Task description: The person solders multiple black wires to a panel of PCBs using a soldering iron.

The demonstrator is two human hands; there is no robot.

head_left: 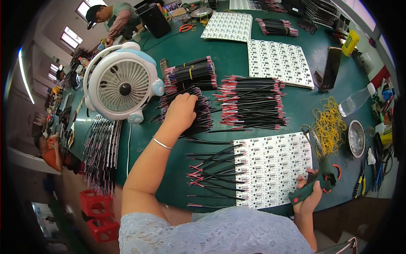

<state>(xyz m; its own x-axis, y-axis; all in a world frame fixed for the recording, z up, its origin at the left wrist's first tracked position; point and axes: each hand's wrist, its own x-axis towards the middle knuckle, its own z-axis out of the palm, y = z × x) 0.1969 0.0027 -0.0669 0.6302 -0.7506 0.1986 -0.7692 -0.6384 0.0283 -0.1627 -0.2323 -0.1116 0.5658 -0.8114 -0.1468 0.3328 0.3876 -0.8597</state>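
Observation:
My left hand (182, 111) is curled down onto a loose pile of short black wires (202, 111) with red and white tips, left of centre; its fingertips are hidden among them. In my right hand (311, 198) is a green soldering gun (308, 193), held by its handle with the metal tip pointing up and away. Below it lies a white circuit board panel (275, 169) with many small dark parts. Several black and red wires (215, 171) stick out from the panel's left edge across the green table.
A white fan (122, 89) stands left of the wires. Beyond are a tied wire bundle (192, 74), a neat wire stack (251, 103) and more white panels (279, 61). Yellow rubber bands (330, 127), a metal bowl (356, 139) and a bottle (357, 100) lie right. A person (114, 19) works far left.

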